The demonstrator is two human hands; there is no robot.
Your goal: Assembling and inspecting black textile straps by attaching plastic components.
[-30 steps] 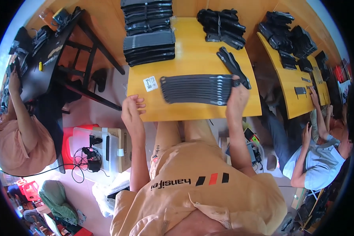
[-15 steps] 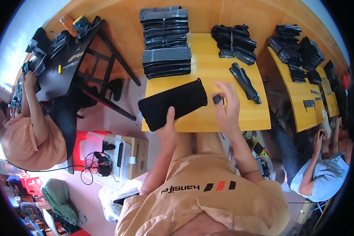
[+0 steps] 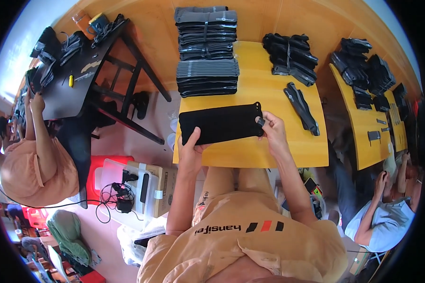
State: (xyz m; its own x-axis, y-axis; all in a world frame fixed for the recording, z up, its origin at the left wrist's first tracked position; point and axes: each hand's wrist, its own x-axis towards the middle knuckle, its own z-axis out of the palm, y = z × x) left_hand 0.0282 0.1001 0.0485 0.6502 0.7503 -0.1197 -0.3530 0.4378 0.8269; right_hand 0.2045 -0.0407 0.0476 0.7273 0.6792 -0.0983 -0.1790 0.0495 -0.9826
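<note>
A flat black fabric piece [image 3: 222,125], rectangular with small loops at its right corners, is held nearly level above the front of the yellow table [image 3: 252,155]. My left hand [image 3: 192,148] grips its left end, thumb on top and the other fingers underneath. At the right end, my right hand [image 3: 274,132] pinches a small dark object [image 3: 260,121] against the edge of the fabric. What that object is cannot be made out. Behind the fabric stands a tall stack of folded grey and black textile pieces [image 3: 207,70]; its upper part is tied with a band.
A banded black bundle [image 3: 290,59] and a loose folded strip [image 3: 301,108] lie on the table's right side. People work at a black table [image 3: 66,101] on the left and another yellow table [image 3: 359,141] on the right. Boxes and tangled cables [image 3: 123,193] sit at lower left.
The black fabric has turned from tilted to nearly level and shifted right. My right hand, earlier apart from it with the small dark object, has come down to its right edge.
</note>
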